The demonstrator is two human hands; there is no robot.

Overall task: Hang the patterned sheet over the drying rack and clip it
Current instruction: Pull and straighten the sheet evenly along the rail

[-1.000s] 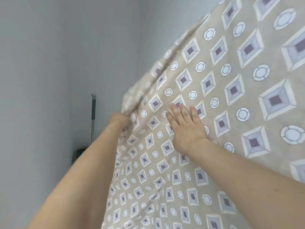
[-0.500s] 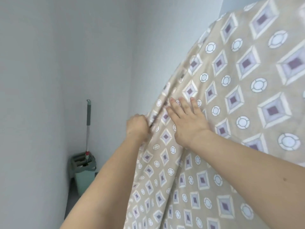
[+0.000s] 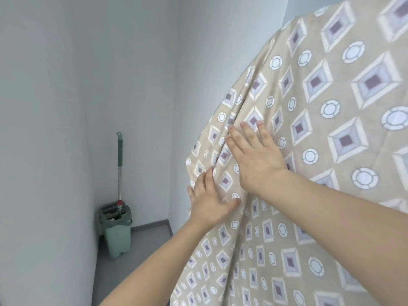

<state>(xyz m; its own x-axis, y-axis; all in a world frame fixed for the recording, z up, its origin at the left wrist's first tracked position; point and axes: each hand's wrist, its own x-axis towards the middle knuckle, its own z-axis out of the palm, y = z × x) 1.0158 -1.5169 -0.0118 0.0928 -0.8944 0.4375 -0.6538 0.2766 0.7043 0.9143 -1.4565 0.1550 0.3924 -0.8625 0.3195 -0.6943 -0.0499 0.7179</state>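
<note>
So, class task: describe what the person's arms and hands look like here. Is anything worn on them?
Both forearms are bare as far as the frame shows: no sleeves, watch, bracelet or gloves. The left hand and right hand show no rings. The fingernails look short and unpainted.

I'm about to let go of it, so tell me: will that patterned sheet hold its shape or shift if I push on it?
Likely floppy: the patterned sheet folds into soft creases beside the right hand. It probably gives under a push, since the left hand lies flat against hanging cloth. It may slide; no clip shows.
</note>
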